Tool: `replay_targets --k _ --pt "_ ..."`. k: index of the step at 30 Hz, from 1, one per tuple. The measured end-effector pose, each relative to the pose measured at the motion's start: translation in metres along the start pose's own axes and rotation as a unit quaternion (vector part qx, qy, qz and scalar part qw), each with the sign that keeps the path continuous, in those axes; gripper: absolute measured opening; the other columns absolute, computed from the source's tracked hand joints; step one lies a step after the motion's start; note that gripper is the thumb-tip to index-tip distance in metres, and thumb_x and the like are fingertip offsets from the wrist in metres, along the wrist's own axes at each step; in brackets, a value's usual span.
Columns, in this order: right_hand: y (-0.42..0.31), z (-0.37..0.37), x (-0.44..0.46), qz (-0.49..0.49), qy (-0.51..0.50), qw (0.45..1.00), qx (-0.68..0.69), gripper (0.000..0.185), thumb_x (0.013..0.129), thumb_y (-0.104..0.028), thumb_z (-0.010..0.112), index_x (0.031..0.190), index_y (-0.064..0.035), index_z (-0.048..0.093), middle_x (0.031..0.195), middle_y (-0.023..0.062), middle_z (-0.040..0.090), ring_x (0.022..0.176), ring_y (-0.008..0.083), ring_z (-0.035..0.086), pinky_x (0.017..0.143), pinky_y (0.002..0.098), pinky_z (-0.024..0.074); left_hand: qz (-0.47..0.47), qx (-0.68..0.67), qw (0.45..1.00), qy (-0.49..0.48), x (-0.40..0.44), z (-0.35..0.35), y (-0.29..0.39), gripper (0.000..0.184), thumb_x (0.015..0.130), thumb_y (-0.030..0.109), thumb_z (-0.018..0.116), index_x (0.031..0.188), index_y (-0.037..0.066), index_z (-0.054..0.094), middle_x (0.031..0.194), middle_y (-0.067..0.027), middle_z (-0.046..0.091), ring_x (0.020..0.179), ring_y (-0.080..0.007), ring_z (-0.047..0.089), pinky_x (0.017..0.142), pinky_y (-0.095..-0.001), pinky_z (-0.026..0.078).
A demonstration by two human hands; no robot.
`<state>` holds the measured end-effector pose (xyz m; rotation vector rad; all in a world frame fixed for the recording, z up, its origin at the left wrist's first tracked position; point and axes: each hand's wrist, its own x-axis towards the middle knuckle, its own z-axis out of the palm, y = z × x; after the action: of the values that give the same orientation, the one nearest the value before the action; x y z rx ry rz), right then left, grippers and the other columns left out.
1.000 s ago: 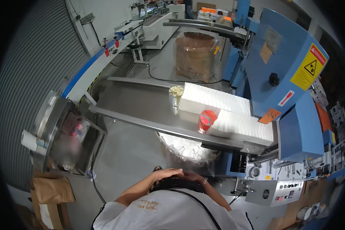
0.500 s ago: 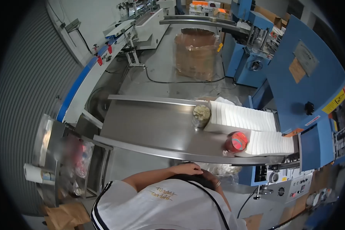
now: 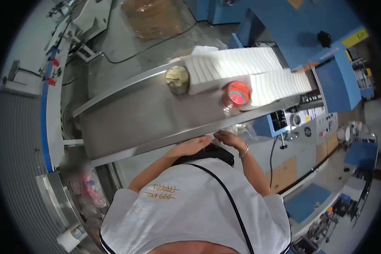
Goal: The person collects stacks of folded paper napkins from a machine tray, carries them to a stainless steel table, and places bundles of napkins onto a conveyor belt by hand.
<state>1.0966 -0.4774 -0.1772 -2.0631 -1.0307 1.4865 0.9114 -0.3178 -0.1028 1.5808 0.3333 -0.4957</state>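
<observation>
Hands Drew Apart Beside a Tray of White Rows

In the head view, a person in one white shirt, crossed by one black strap, had two hands at the waist, just beside the near rail of one steel tray. The left hand lay with fingers straight and close together; the right hand, above one bracelet, had its fingers bent. The palms were hidden, so whether either hand gripped anything could not be told, nor whether either touched the rail.

Two rows of white sheets filled the tray's right part: one back row, one front row. Two jars stood at their left ends, a pale jar by the back row and a red jar by the front.

Half a second earlier the hands had overlapped; now a narrow gap parted them. The view had turned, so the tray rose toward the right, and one bench had appeared at lower right. Both jars kept their places beside the rows.
</observation>
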Motion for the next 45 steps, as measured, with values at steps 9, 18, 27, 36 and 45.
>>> replay_targets --k 9,18,27,36,45 --pt "-0.12 -0.096 -0.102 -0.094 -0.004 0.995 -0.026 0.029 0.095 -0.029 0.057 0.103 -0.0021 0.067 0.088 0.0144 0.068 0.083 0.0268 0.065 0.073 0.0341 0.0495 0.182 -0.131 0.959 0.176 -0.029 -0.045 0.075 0.033 0.098 0.022 0.051 0.127 0.008 0.058 0.116 -0.007 0.065 0.11 -0.0231 0.061 0.1 -0.0357 0.044" --pt "-0.215 -0.079 0.046 -0.425 0.457 0.737 -0.259 0.027 0.082 -0.021 0.066 0.107 -0.0124 0.065 0.133 0.0129 0.053 0.122 0.0366 0.048 0.099 0.0517 0.0377 0.027 0.359 0.814 0.456 0.009 -0.166 0.098 0.086 0.064 0.025 0.08 0.141 0.008 0.044 0.139 -0.0202 0.044 0.129 -0.0357 0.043 0.107 -0.0389 0.036" --pt "-0.195 -0.1 0.061 -0.382 0.399 0.715 -0.428 0.038 0.083 -0.023 0.061 0.121 -0.017 0.06 0.141 0.0107 0.048 0.128 0.0339 0.045 0.102 0.0478 0.0385 0.079 0.416 0.845 0.327 -0.031 -0.134 0.076 0.081 0.065 0.027 0.079 0.136 0.007 0.046 0.127 -0.0173 0.049 0.123 -0.0331 0.045 0.101 -0.0375 0.041" --pt "-0.2 -0.088 0.055 -0.364 0.414 0.712 -0.435 0.041 0.079 -0.022 0.064 0.12 -0.0178 0.06 0.139 0.0127 0.049 0.128 0.034 0.045 0.1 0.0496 0.0382 -0.023 -0.158 0.925 0.346 0.008 -0.155 0.077 0.071 0.086 0.065 0.057 0.124 0.005 0.054 0.098 -0.005 0.06 0.084 -0.0205 0.058 0.075 -0.035 0.048" --pt "-0.149 -0.21 -0.024 -0.294 0.539 0.753 -0.236 0.021 0.086 -0.015 0.065 0.104 -0.0038 0.068 0.097 0.0163 0.069 0.09 0.0355 0.063 0.082 0.0425 0.0499 0.017 -0.284 0.881 0.378 0.052 -0.136 0.122 0.065 0.088 0.056 0.06 0.13 0.008 0.05 0.116 -0.0097 0.061 0.101 -0.0229 0.063 0.079 -0.0397 0.052"
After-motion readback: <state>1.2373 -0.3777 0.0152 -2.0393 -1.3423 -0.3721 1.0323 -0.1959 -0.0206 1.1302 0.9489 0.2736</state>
